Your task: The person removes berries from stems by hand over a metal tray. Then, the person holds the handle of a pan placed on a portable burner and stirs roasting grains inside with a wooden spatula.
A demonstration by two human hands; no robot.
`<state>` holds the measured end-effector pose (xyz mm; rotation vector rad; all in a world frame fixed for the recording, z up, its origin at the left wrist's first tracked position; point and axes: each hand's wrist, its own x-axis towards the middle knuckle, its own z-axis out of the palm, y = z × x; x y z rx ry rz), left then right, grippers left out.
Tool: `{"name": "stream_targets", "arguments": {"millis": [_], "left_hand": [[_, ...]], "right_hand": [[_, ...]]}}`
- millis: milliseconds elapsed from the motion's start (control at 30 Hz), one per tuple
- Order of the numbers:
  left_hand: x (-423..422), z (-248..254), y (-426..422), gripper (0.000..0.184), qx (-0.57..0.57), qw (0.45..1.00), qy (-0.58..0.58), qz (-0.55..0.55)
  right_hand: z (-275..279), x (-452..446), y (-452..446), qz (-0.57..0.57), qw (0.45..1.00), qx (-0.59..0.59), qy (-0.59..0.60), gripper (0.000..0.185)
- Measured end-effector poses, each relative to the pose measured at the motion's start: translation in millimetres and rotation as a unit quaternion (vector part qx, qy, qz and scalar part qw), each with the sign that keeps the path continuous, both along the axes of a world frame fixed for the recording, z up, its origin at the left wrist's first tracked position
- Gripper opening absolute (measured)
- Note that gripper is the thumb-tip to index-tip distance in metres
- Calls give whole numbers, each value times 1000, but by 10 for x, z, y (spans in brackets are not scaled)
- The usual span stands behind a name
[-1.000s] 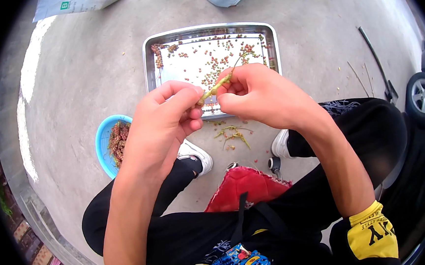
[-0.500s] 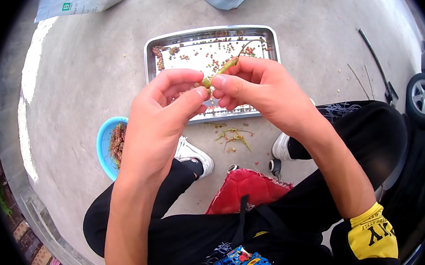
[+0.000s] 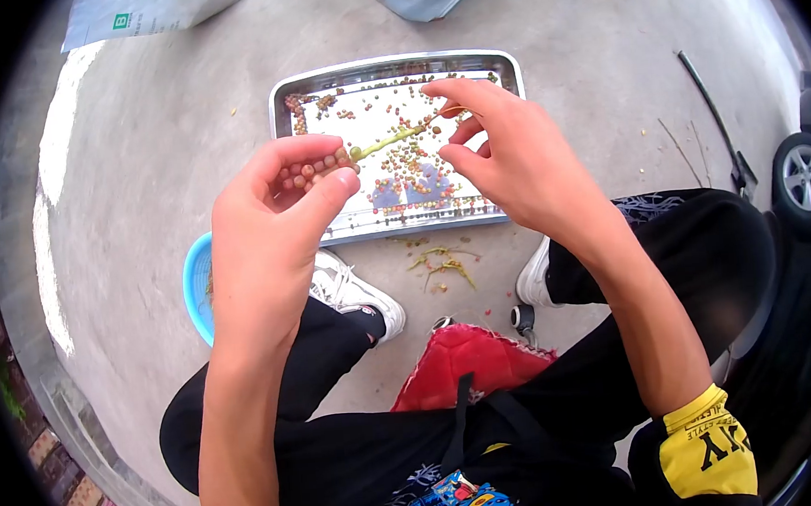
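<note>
Stem [image 3: 388, 143] yellow-green, berries [image 3: 303, 175] dull pinkish-brown, reddish cluster [image 3: 298, 119] at tray [image 3: 441, 222]'s far-left corner, tray silver, basin [image 3: 199, 296] light blue, sleeve [image 3: 711, 453] yellow with black lettering.

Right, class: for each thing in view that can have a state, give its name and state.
Left hand: closed around berries
Right hand: open, fingers apart
Green stalk: mostly bare between the hands
Metal tray: strewn with berries
Blue basin: partly hidden, contents unclear
Loose stems: lying on the floor
Long-handled tool: lying on the floor
</note>
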<state>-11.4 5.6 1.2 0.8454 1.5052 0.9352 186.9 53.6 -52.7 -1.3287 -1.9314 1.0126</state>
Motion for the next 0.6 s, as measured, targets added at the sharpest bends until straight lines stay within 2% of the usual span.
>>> {"name": "stream_targets", "arguments": {"millis": [67,133,300,367,400,467,500,567,600], "left_hand": [[33,-11,-28,22,70,994,74,-42],[73,-35,-47,22,92,990,92,-60],[154,-30,-82,23,107,978,152,-93],[183,-38,-92,21,138,961,227,-77],[178,-36,-92,21,138,961,227,-77],[177,-23,-80,19,153,952,247,-101],[189,-13,-73,19,154,952,245,-101],[227,5,-84,18,147,974,148,-82],[243,21,-90,18,146,975,144,-85]], "right_hand": [[-85,7,8,-40,994,99,-32,19],[86,16,40,-103,989,97,-37,17],[314,43,64,-34,980,198,7,10],[339,152,148,-127,967,220,3,12],[358,139,136,-126,967,219,3,12],[404,86,75,-36,984,172,37,16],[388,40,30,57,982,179,18,19],[282,-29,-43,106,985,135,9,18],[260,-24,-54,116,988,104,6,17]]}}
